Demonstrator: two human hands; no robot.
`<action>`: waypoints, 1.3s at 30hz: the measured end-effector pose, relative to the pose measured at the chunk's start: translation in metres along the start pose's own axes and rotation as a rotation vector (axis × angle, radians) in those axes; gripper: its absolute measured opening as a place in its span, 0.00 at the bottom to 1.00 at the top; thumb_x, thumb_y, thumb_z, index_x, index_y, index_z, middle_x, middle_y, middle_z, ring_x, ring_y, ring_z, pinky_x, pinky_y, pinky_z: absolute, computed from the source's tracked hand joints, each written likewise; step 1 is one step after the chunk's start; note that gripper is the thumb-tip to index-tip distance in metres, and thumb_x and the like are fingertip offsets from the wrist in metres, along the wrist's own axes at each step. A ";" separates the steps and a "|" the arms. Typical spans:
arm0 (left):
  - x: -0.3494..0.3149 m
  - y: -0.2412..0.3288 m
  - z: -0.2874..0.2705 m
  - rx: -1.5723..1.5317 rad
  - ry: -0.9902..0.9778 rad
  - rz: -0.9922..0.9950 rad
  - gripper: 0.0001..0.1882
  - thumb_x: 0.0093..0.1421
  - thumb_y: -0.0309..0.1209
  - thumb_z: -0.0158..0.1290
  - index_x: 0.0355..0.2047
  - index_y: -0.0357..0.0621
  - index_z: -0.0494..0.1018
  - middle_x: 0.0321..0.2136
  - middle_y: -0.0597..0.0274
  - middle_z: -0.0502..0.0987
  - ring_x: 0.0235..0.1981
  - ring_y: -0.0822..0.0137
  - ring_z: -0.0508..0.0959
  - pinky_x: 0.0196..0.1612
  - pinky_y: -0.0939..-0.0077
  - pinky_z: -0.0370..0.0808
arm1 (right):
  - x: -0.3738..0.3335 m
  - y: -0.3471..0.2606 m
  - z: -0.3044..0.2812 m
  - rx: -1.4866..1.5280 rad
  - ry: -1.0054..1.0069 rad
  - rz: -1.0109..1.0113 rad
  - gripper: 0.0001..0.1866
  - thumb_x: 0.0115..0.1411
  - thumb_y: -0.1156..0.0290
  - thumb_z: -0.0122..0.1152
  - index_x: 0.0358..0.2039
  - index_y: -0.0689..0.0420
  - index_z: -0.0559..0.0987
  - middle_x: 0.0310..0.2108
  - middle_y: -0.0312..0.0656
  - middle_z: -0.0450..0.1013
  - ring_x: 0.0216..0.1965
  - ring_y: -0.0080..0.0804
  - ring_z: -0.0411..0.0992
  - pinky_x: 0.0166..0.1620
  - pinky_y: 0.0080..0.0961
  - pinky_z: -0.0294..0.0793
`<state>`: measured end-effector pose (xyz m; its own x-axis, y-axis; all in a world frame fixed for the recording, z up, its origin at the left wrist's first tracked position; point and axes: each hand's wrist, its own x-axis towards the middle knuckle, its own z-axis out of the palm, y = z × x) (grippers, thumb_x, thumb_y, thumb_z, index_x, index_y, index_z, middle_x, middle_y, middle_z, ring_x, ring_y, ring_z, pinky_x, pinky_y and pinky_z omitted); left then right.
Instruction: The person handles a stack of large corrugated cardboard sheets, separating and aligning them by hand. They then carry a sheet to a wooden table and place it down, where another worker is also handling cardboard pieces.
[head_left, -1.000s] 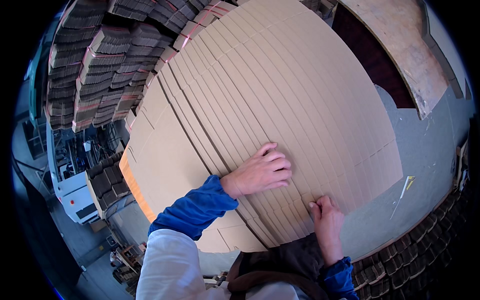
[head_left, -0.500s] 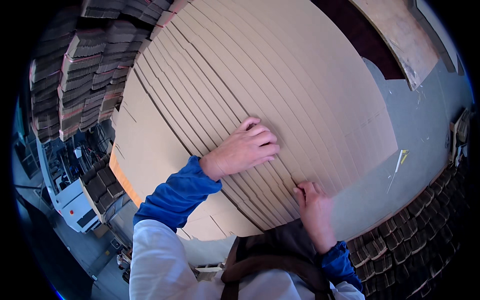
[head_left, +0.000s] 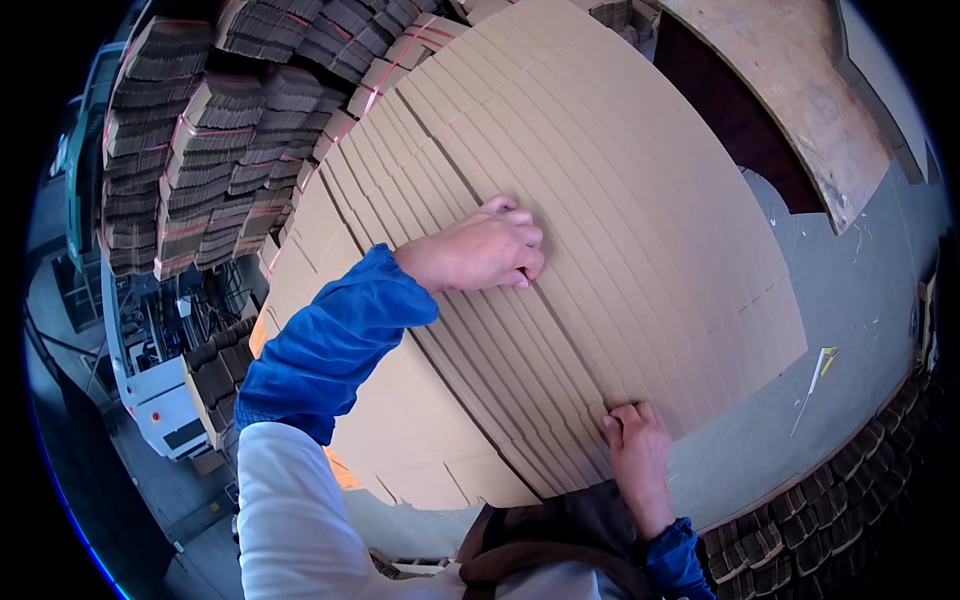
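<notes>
A broad spread of flat brown cardboard sheets [head_left: 680, 230] lies in front of me, fanned so their edges overlap in long parallel steps. My left hand [head_left: 490, 248] rests across the middle of the fan. Its fingers are curled in on the edge of a sheet, along a darker gap between the layers. At the near edge of the stack, my right hand [head_left: 640, 455] pinches the same stretch of cardboard with thumb and bent fingers. The fingertips of both hands are partly hidden.
Tied bundles of cardboard [head_left: 215, 150] are piled at the far left, above a white machine [head_left: 165, 405]. A wooden board [head_left: 800, 90] stands at the far right. More cardboard stacks [head_left: 800, 520] line the lower right, and a scrap [head_left: 822, 362] lies on the grey floor.
The view has shifted, so the stack's far side and the bundles show more fully. My left fingers have curled tighter on the sheet edge. My right hand stays at the near edge.
</notes>
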<state>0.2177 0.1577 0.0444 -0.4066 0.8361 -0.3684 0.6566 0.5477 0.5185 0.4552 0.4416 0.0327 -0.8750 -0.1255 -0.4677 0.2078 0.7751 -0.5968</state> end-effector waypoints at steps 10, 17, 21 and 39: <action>0.011 -0.010 -0.005 -0.100 -0.049 0.015 0.07 0.57 0.38 0.60 0.25 0.54 0.74 0.26 0.73 0.70 0.42 0.68 0.70 0.59 0.59 0.56 | 0.004 0.007 0.000 0.024 -0.005 -0.014 0.06 0.59 0.67 0.62 0.29 0.55 0.76 0.31 0.45 0.71 0.37 0.48 0.72 0.40 0.43 0.71; 0.010 -0.013 0.001 -0.113 -0.011 0.010 0.07 0.56 0.37 0.61 0.24 0.55 0.75 0.26 0.74 0.70 0.41 0.69 0.70 0.59 0.59 0.56 | 0.006 0.008 0.001 0.045 -0.003 -0.021 0.06 0.58 0.68 0.62 0.29 0.55 0.75 0.29 0.46 0.71 0.36 0.48 0.71 0.40 0.43 0.70; 0.011 -0.009 0.000 -0.104 -0.040 -0.043 0.07 0.56 0.38 0.61 0.25 0.55 0.76 0.27 0.75 0.72 0.44 0.69 0.70 0.61 0.55 0.54 | 0.006 0.005 0.000 0.053 0.028 -0.033 0.05 0.58 0.71 0.61 0.28 0.57 0.75 0.30 0.47 0.73 0.35 0.51 0.72 0.38 0.45 0.71; -0.016 0.007 0.055 0.054 0.591 -0.339 0.23 0.45 0.40 0.69 0.38 0.48 0.73 0.42 0.64 0.71 0.47 0.55 0.67 0.57 0.59 0.63 | 0.018 -0.009 -0.009 -0.025 -0.007 0.055 0.13 0.55 0.66 0.67 0.36 0.55 0.74 0.40 0.45 0.72 0.43 0.47 0.71 0.46 0.43 0.72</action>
<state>0.2640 0.1461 0.0118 -0.8639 0.5034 -0.0127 0.4561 0.7930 0.4039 0.4335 0.4382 0.0356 -0.8593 -0.0871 -0.5039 0.2439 0.7963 -0.5535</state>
